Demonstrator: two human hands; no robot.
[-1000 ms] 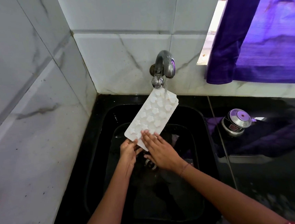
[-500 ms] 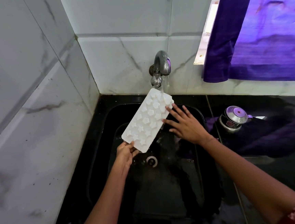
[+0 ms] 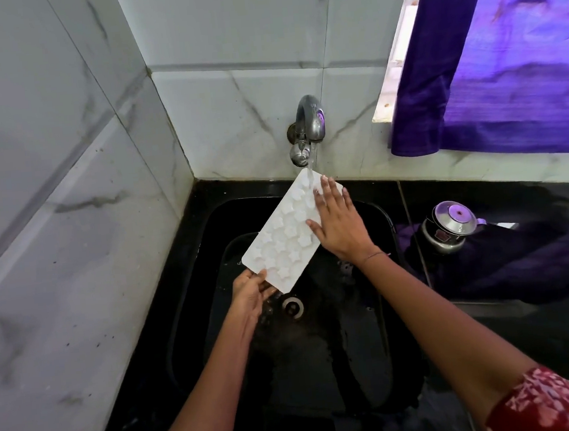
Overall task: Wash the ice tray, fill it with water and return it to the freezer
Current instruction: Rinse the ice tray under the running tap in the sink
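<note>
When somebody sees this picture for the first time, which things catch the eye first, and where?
The white ice tray with star-shaped cells is tilted over the black sink, its top end under the running tap. The left hand grips its lower end and the right hand lies flat on its upper part. At the right, a purple curtain hangs above a steel pot.

Your right hand (image 3: 337, 224) lies flat over the tray's (image 3: 278, 243) 1 o'clock end, so the moulds under it are out of sight. Your left hand's (image 3: 248, 292) fingers vanish beneath the tray's 7 o'clock corner. The curtain (image 3: 503, 58) at 2 o'clock runs off the top and right edges, and the sleeve (image 3: 550, 401) at 5 o'clock gets chopped too. The label on the pot (image 3: 449, 228) at 3 o'clock is way too tiny to read.
</note>
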